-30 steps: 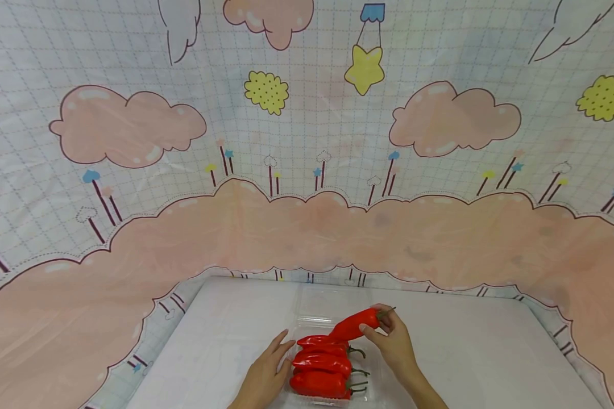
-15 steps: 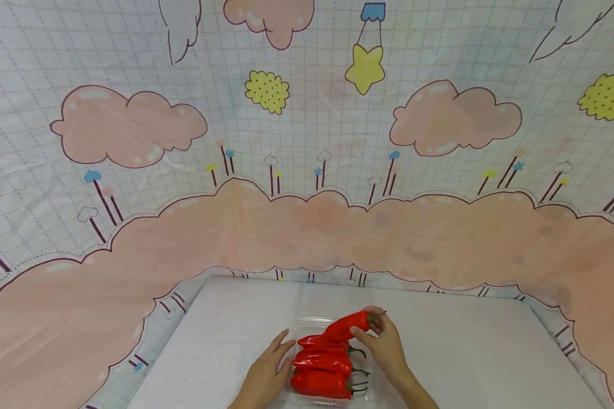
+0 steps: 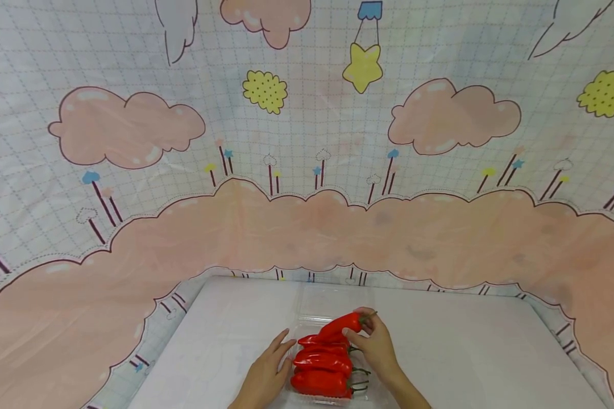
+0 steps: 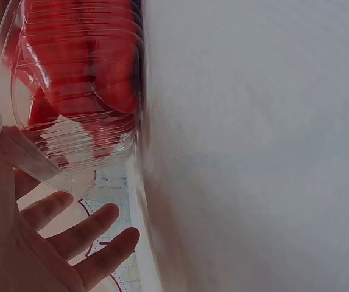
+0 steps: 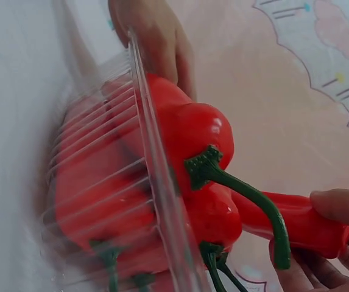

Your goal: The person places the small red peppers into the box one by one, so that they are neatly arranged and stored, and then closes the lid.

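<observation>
My right hand (image 3: 381,349) pinches a red chili pepper (image 3: 340,327) near its stem end, thumb on the near side. That pepper slants over the far end of a clear plastic box (image 3: 323,400), its tip low against the peppers there. Several more red peppers (image 3: 321,362) with green stems lie side by side in the box, stems to the right. My left hand (image 3: 266,369) is at the box's left side, fingertips at the rim. In the left wrist view its fingers (image 4: 83,237) are spread and straight. The right wrist view shows the held pepper (image 5: 311,224) beyond a curved stem.
The box's clear lid (image 3: 332,301) lies folded back on the far side. A white table (image 3: 465,352) extends to both sides. Behind it hangs a cloth (image 3: 307,233) printed with clouds and stars.
My right hand has moved left, carrying the red chili pepper further over the far end of the box. My left hand has stayed in place.
</observation>
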`<action>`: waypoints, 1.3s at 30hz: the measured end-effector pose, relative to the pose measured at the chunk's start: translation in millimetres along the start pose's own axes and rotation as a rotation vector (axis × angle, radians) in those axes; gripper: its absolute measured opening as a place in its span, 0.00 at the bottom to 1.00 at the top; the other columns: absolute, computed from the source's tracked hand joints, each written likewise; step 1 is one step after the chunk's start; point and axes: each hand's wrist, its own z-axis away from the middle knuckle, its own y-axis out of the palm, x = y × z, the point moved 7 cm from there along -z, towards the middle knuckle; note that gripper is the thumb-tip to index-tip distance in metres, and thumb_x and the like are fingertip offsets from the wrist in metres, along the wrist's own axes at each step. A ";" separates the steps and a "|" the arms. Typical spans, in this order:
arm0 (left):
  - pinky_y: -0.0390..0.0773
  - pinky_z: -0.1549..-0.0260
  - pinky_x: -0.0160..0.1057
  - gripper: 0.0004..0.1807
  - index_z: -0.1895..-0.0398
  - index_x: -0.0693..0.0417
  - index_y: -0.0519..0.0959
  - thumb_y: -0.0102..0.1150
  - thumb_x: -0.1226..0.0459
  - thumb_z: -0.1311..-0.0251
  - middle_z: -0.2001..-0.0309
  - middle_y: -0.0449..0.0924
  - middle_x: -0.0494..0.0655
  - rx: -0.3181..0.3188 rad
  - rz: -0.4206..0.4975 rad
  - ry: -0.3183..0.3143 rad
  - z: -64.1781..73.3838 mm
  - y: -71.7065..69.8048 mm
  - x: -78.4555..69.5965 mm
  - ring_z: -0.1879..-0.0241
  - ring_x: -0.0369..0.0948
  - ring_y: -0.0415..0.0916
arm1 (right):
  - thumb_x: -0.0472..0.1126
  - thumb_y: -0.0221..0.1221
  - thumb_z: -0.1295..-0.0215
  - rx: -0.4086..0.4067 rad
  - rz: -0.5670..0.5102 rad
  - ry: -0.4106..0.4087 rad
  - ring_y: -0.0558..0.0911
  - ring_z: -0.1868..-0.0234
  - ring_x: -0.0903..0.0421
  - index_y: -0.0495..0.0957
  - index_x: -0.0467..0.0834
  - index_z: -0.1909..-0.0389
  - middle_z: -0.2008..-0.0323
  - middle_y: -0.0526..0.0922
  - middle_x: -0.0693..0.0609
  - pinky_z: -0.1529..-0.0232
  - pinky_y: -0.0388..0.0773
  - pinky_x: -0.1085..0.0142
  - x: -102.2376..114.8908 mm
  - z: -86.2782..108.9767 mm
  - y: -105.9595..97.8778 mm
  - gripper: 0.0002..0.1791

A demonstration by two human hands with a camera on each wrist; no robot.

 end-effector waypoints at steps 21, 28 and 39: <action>0.81 0.47 0.55 0.20 0.39 0.46 0.77 0.55 0.60 0.34 0.29 0.68 0.46 -0.012 0.003 0.006 0.9 -0.8 0.2 0.41 0.49 0.78 | 0.37 0.64 0.38 0.135 0.019 0.029 0.83 0.48 0.48 0.75 0.36 0.47 0.49 0.82 0.41 0.58 0.85 0.69 -9.0 0.4 15.7 0.19; 0.80 0.46 0.56 0.21 0.37 0.44 0.76 0.55 0.59 0.34 0.29 0.67 0.46 0.021 0.013 -0.037 0.3 2.1 3.7 0.39 0.50 0.76 | 0.33 0.63 0.39 0.104 0.046 0.028 0.84 0.50 0.48 0.76 0.35 0.49 0.52 0.83 0.39 0.59 0.85 0.69 -11.0 -1.2 12.1 0.17; 0.80 0.46 0.56 0.21 0.38 0.44 0.76 0.55 0.60 0.34 0.29 0.67 0.46 0.006 0.008 -0.022 -0.3 1.4 3.4 0.40 0.49 0.77 | 0.33 0.64 0.40 -0.008 0.153 -0.017 0.85 0.51 0.49 0.80 0.39 0.55 0.54 0.85 0.40 0.51 0.85 0.65 -5.6 -2.1 -6.7 0.12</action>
